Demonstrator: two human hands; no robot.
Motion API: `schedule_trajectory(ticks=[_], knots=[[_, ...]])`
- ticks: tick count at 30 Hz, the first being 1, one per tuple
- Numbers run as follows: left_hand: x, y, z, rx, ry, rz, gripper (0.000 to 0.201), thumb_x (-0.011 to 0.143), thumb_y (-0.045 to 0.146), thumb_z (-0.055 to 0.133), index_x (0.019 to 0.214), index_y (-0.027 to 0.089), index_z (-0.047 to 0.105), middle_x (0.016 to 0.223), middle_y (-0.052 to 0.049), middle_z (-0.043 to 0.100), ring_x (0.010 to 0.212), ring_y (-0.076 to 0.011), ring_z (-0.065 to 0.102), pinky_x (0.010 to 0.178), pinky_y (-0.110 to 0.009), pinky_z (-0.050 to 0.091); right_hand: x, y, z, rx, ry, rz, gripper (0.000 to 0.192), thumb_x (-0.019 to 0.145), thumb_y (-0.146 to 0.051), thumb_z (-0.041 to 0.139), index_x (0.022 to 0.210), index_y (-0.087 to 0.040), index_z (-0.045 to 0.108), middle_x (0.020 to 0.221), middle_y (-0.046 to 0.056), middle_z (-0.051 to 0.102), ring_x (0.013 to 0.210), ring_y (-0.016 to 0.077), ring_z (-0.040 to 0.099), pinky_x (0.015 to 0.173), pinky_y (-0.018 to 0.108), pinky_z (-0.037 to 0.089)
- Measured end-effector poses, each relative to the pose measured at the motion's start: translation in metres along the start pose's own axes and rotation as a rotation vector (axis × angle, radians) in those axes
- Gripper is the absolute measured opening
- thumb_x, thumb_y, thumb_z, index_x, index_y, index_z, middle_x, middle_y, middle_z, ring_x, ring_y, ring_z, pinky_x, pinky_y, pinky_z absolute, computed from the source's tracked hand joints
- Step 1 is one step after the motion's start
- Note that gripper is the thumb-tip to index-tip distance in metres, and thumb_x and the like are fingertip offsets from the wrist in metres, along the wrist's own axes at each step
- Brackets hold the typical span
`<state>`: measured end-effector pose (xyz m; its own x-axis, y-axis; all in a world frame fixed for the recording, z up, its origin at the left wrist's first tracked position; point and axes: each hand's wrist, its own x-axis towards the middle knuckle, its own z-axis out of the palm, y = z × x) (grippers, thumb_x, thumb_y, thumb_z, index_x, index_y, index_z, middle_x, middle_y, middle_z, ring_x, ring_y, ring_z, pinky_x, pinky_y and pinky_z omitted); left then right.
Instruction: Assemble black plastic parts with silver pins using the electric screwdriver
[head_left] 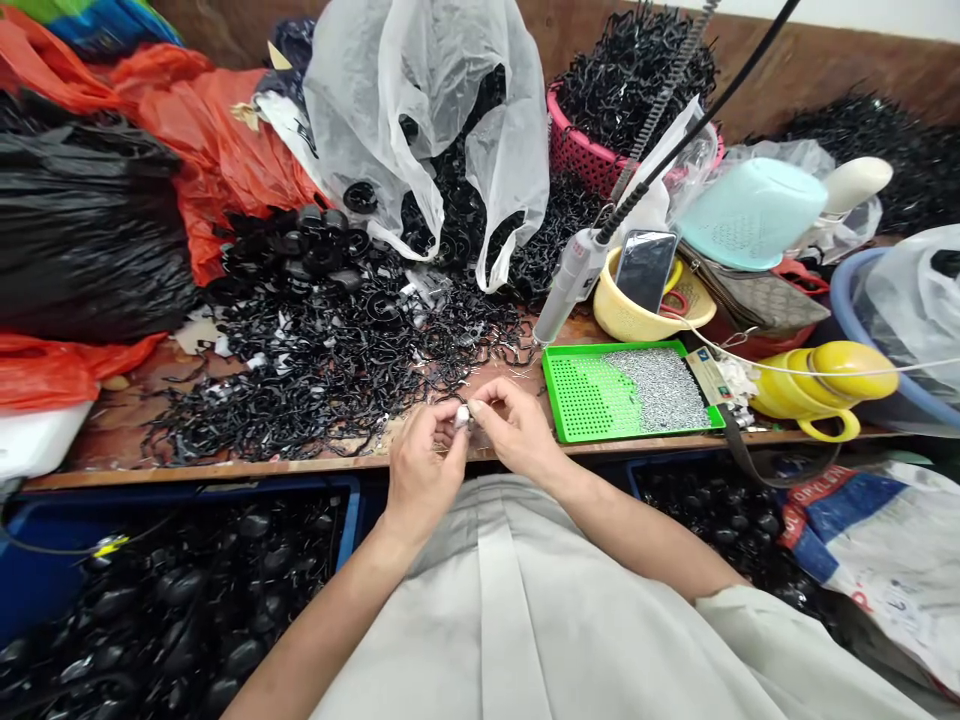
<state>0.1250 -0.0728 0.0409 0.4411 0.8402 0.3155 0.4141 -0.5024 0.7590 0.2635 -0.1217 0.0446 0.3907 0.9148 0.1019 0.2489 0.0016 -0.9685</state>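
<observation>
Head view: both hands meet at the near edge of the wooden bench [247, 470], just above the lap. Left hand [421, 468] and right hand [517, 432] pinch one small pale part [463, 415] between their fingertips, fingers closed narrow around it. The part is too small to tell what it is, possibly metal with a bit of black on it.

Just right of the right hand sits a green perforated tray [581, 400] with a spread of tiny silver pieces [660, 385] on its right half. An electric screwdriver [571, 282] hangs on a black cable and tilts down toward the tray's far left corner.

Left of the hands, a loose heap of black plastic clips [330, 370] covers the bench (more of them fill the clear bag [427, 110] and the pink basket [592, 150] behind). A yellow bowl [626, 315] behind the tray holds a phone [646, 268] propped upright. A yellow jug [817, 385] lies on its side to the right. Blue crates [349, 520] under the bench hold black moulded parts.
</observation>
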Motion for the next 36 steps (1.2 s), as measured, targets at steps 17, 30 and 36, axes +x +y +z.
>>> schedule_trajectory(ticks=[17,30,36], knots=[[0.003,0.006,0.002,-0.278,-0.099,-0.171,0.026,0.077,0.024,0.067,0.102,0.02,0.064,0.084,-0.003,0.07,0.066,-0.0139,0.064,0.062,-0.026,0.053,-0.002,0.001,-0.01,0.18,-0.022,0.064,0.009,0.083,-0.027,0.061,0.079,-0.019,0.059,0.077,0.0,0.061,0.068,0.0134,0.058,0.067,0.027,0.048],[0.005,0.007,-0.005,-0.152,-0.048,-0.102,0.02,0.076,0.023,0.067,0.096,0.02,0.067,0.083,-0.002,0.066,0.066,-0.013,0.062,0.061,-0.025,0.052,0.0,0.0,-0.006,0.061,0.004,-0.032,0.01,0.083,-0.028,0.06,0.076,-0.021,0.059,0.082,0.001,0.061,0.077,0.0156,0.057,0.075,0.031,0.048],[0.002,0.002,-0.004,-0.298,-0.069,-0.204,0.025,0.075,0.025,0.07,0.099,0.02,0.066,0.084,-0.003,0.069,0.067,-0.015,0.064,0.064,-0.027,0.053,-0.003,0.0,0.001,0.245,0.021,0.074,0.016,0.081,-0.035,0.063,0.078,-0.021,0.058,0.073,-0.001,0.06,0.069,0.0138,0.055,0.066,0.027,0.048]])
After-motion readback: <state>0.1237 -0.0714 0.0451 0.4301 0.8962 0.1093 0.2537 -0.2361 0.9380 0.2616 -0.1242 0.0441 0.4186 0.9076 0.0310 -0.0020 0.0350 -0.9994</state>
